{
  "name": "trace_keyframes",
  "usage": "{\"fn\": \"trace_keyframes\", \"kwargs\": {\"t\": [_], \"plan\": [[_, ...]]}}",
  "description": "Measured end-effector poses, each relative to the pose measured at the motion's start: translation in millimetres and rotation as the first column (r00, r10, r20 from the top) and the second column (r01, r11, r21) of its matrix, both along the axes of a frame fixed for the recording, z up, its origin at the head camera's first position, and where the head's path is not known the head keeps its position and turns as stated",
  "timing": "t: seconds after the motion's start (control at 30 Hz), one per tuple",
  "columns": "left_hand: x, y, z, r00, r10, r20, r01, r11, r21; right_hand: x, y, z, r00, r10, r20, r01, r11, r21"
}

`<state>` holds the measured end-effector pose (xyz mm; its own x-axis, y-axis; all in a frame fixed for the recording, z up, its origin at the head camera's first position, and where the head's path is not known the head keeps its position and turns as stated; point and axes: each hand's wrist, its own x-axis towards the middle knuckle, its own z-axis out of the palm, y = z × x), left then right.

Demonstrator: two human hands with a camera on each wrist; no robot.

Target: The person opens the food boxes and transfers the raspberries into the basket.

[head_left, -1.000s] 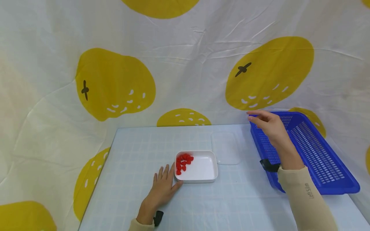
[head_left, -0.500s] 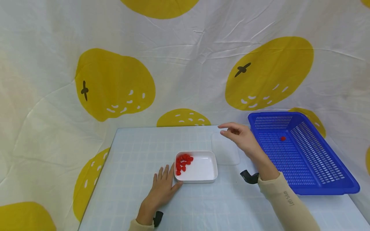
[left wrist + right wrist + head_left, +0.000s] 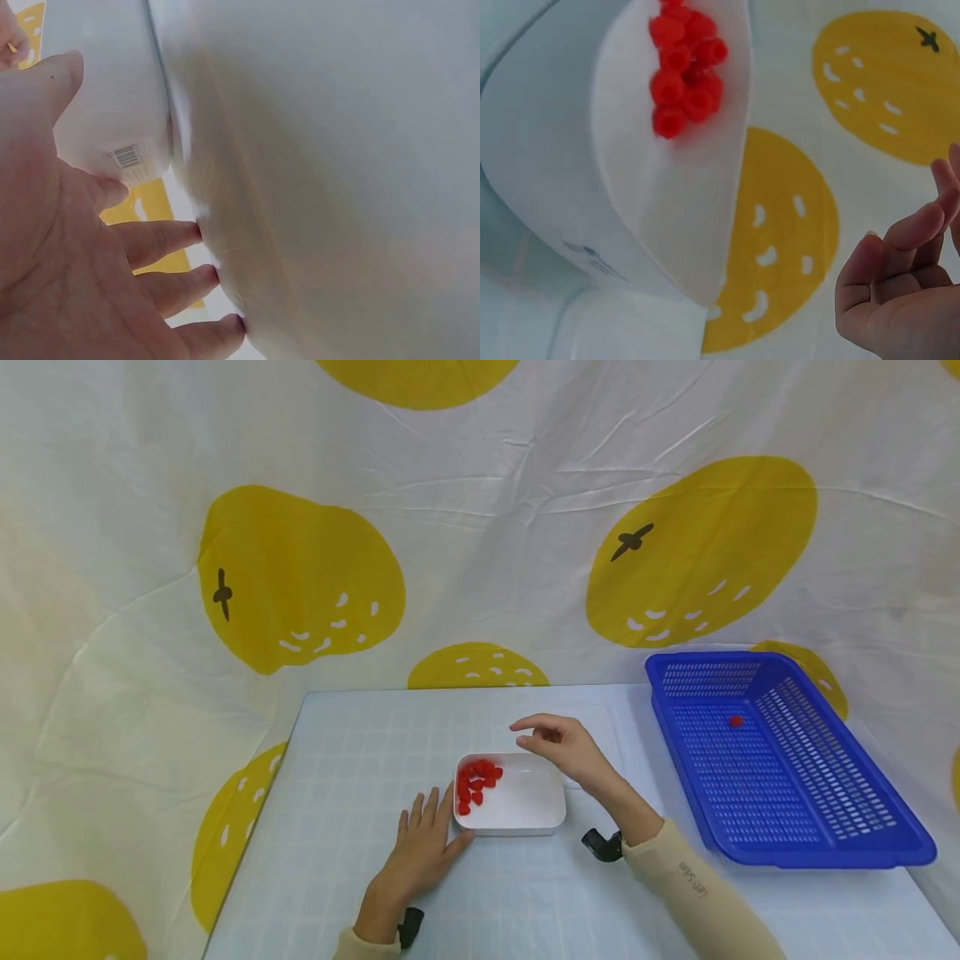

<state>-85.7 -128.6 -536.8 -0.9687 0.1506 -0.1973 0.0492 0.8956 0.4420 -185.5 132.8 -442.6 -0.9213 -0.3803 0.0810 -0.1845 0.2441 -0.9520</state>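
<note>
A shallow white box (image 3: 525, 802) stands mid-table with several small red raspberry-like pieces (image 3: 476, 783) gathered at its left end. Seen from the right wrist, these red pieces (image 3: 679, 90) have hollow centres. My left hand (image 3: 422, 845) lies flat with spread fingers, its index finger and thumb against the box's left end. In the left wrist view the box wall (image 3: 112, 112) carries a barcode. My right hand (image 3: 562, 747), fingers loosely bent with nothing visible between them, hovers over the box's back right rim. One red piece (image 3: 737, 721) lies in the blue basket (image 3: 772, 793).
The basket of blue mesh plastic stands on the right side of the table (image 3: 352, 760). A clear flat lid (image 3: 611, 735) lies behind and right of the box, partly covered by my right hand. A fruit-patterned white curtain (image 3: 487, 527) hangs behind the table.
My right hand has come left from above the basket to the box, uncovering the red piece in the basket. My left hand and the box stay in place.
</note>
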Motion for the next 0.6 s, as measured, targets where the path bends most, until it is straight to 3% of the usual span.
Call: {"fn": "trace_keyframes", "kwargs": {"t": [0.2, 0.3, 0.6], "plan": [[1.2, -0.8, 1.3, 1.000, -0.009, -0.016, 0.009, 1.000, -0.004, 5.9, -20.9, -17.8, 0.997, 0.058, 0.055, -0.059, 0.998, 0.016], [0.8, -1.3, 0.9, 1.000, -0.015, -0.012, 0.015, 1.000, -0.004, 3.6, -27.4, -39.6, 0.995, 0.077, 0.069, -0.078, 0.997, 0.013], [-1.6, -1.9, 0.3, 1.000, -0.026, 0.005, 0.026, 1.000, 0.001, 8.0, -43.7, -65.9, 0.989, 0.125, 0.073, -0.134, 0.982, 0.131]]}}
